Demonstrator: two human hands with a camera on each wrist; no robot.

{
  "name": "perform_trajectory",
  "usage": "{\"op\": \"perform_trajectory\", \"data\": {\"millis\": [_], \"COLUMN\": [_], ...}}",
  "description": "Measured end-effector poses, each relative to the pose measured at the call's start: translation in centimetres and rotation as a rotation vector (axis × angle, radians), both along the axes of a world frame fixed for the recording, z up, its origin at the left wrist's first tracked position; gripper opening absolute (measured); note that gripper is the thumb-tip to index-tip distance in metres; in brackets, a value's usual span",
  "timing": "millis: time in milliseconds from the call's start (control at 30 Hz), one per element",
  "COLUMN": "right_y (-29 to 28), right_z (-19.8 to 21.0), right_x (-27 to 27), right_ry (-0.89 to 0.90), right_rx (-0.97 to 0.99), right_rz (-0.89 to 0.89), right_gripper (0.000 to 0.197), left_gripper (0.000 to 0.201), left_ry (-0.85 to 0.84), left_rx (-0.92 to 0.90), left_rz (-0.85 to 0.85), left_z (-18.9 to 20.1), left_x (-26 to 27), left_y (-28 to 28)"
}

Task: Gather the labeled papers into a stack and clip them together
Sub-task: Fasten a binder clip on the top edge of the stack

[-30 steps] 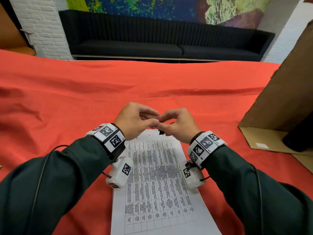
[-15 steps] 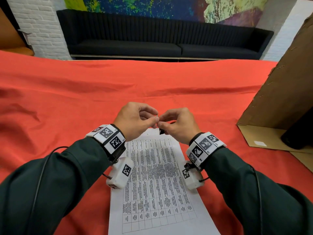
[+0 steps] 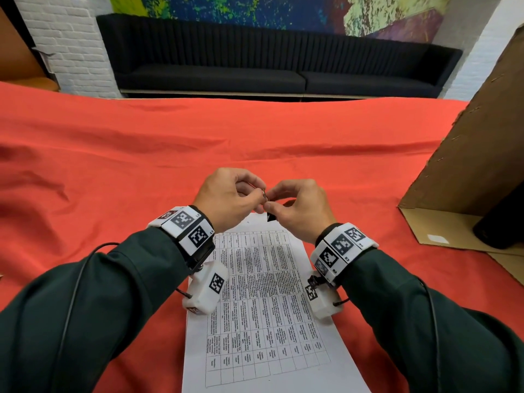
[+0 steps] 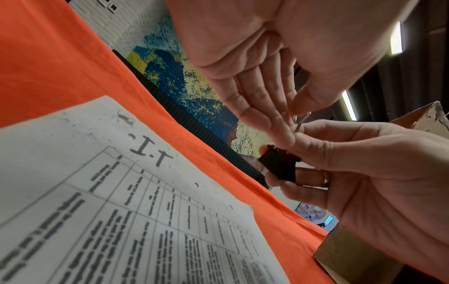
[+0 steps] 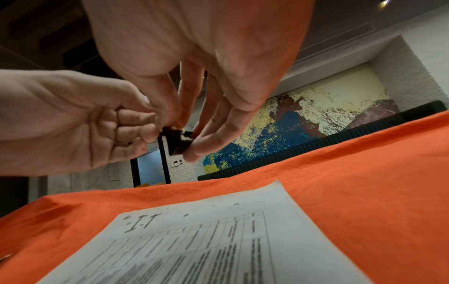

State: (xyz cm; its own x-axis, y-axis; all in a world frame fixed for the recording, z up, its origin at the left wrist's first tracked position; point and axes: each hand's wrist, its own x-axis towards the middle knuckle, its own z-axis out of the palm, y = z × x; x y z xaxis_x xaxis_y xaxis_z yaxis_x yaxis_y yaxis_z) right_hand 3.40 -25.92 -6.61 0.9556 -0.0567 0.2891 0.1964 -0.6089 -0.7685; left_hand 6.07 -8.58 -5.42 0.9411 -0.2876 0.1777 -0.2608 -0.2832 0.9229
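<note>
A red cloth covered the table in front of me, with a long black sofa against the far wall under a splashy painted mural, and a cardboard box standing open at my right.

I had both hands raised a little above the far edge of the papers, meeting in the air over the cloth. Between them was the black binder clip. My right hand held its black body: the thumb lay on one side and the curled fingertips pressed on the other, so the clip sat at the very tips of that hand, its wire handles pointing up. My left hand had its thumb and forefinger closed together on one of those wire handles, just above the black part; the other fingers of that hand were bent in behind. The two hands touched at the fingertips.

The papers lay flat on the cloth below my wrists, apart from the clip, a printed table on the top sheet and a handwritten mark near its far corner. How many sheets lay beneath it I could not tell.
</note>
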Motion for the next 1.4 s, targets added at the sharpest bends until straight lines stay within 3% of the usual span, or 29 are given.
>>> {"op": "perform_trajectory", "data": {"millis": [300, 400, 600, 733, 967, 1233, 1400], "right_y": [-0.2, -0.4, -0.1, -0.3, -0.5, -0.4, 0.0], "right_z": [0.7, 0.9, 1.0, 1.7, 1.7, 2.0, 2.6], "right_x": [-0.6, -0.7, -0.5, -1.0, -1.5, -1.8, -1.9], "right_ry": [-0.019, 0.009, 0.110, 0.136, 0.137, 0.169, 0.230], "right_rx": [-0.050, -0.062, 0.125, 0.284, 0.369, 0.351, 0.265], "right_rz": [-0.003, -0.016, 0.034, 0.125, 0.172, 0.143, 0.198], "right_gripper": [0.008, 0.020, 0.029, 0.032, 0.031, 0.033, 0.037], "left_gripper": [0.007, 0.013, 0.012, 0.013, 0.023, 0.023, 0.007], "left_ry": [0.105, 0.132, 0.217, 0.386, 0.556, 0.567, 0.377], "left_rx": [-0.126, -0.164, -0.261, -0.403, -0.537, -0.459, -0.249], "left_rz": [-0.013, 0.023, 0.053, -0.016, -0.069, -0.114, -0.042], "left_z": [0.4, 0.3, -0.3, 0.0, -0.2, 0.2, 0.0], "left_x": [-0.6, -0.6, -0.8, -0.9, -1.1, -1.2, -1.4], "left_y": [0.3, 0.5, 1.1, 1.9, 2.0, 2.3, 1.9]}}
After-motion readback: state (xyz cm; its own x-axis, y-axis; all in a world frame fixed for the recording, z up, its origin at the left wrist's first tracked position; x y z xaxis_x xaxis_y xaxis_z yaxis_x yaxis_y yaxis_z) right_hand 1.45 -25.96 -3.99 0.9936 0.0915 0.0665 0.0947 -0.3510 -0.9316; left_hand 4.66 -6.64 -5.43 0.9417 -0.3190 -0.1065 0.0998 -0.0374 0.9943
